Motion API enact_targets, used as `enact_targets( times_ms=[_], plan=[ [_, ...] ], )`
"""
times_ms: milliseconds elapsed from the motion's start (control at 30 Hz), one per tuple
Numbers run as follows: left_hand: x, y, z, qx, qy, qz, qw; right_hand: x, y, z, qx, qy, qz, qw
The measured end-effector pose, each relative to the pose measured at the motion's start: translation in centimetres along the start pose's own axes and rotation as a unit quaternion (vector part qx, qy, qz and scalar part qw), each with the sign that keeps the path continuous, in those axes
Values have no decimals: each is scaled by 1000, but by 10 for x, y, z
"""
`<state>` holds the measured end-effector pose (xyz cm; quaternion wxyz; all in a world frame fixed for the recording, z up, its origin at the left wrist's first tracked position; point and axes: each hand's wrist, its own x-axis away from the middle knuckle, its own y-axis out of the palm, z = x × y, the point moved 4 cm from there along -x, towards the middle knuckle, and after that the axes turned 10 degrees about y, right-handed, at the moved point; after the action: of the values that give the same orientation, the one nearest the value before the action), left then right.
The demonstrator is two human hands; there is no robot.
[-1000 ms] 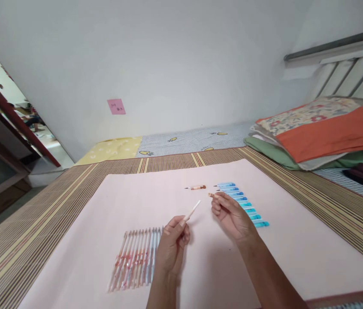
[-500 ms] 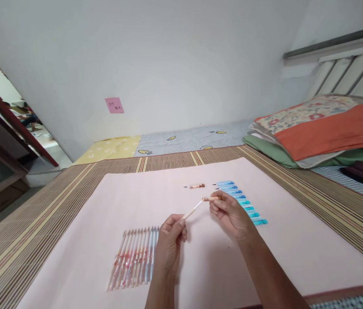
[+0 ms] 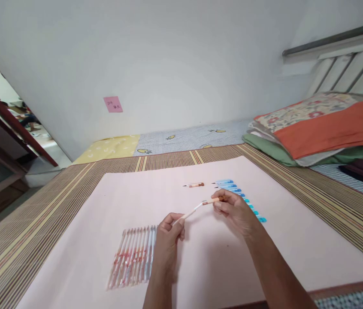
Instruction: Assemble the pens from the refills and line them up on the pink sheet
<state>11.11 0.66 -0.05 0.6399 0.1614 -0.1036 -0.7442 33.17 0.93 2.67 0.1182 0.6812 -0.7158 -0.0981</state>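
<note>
My left hand (image 3: 167,238) pinches the lower end of a thin white pen refill (image 3: 188,213). My right hand (image 3: 236,211) grips a small orange pen tip piece (image 3: 211,200), which meets the upper end of the refill. Both hands hover over a pale pink sheet (image 3: 130,201). A row of several clear pen barrels with red print (image 3: 133,256) lies left of my left hand. Behind my right hand lies a row of several blue pen parts (image 3: 233,189), partly hidden by it. One orange tip with a dark point (image 3: 194,185) lies alone further back.
The pink sheet rests on a striped woven mat (image 3: 40,206) on a bed. Folded blankets and an orange cushion (image 3: 323,128) are stacked at the right by a headboard. A white wall with a pink note (image 3: 113,104) stands behind; a doorway opens at the left.
My hands came together: the refill's end and the orange tip piece, apart a second ago, now meet. The right hand moved slightly toward the left hand.
</note>
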Motion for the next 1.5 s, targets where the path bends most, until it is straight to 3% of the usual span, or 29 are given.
enact_targets(
  times_ms=[200, 533, 767, 1100, 1333, 1500],
  plan=[
    [0, -3, 5, -56, 7, -3, 998, 6, -6, -11, 124, -17, -8, 992],
    [1, -1, 4, -58, -10, -51, 997, 18, 4, -28, 189, -27, -54, 980],
    [4, 10, 2, 18, -47, -79, 996, 17, 12, -20, 145, 0, -76, 987],
    [7, 19, -5, 78, -108, -59, 989, 15, 23, -20, 112, -53, -109, 986],
    [8, 27, 0, 72, -94, -49, 992, 18, 34, -22, 133, -61, -110, 983],
    [9, 30, 6, 50, -15, -41, 998, 14, 41, -17, 143, -63, -79, 985]
  ],
)
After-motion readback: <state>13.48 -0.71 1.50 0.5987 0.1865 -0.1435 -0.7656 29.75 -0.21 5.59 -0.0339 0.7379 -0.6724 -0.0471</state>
